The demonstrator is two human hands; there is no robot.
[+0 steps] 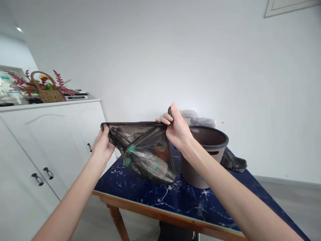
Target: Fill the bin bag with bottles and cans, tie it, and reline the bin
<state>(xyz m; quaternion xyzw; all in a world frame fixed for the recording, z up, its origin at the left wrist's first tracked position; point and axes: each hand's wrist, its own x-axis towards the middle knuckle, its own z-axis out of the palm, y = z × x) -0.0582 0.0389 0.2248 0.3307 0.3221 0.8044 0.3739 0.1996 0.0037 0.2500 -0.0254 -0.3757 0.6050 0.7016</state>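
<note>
A thin black plastic garbage bag (150,150) is stretched between my two hands over the table. Through its film show plastic bottles with green caps, one bottle (152,164) lying tilted near the bottom. My left hand (102,144) grips the bag's left upper corner. My right hand (177,127) pinches its upper right edge, fingers closed on the gathered film. Just right of the bag, partly behind my right forearm, stands a brown trash can (193,170) with a dark rim and a slot handle.
The blue marbled table (173,204) has a wooden edge. A crumpled black bag (233,162) lies right of the can, and a wrapped greyish bundle (198,118) sits behind it. Left stands a white cabinet (62,124) carrying a flower basket (50,95).
</note>
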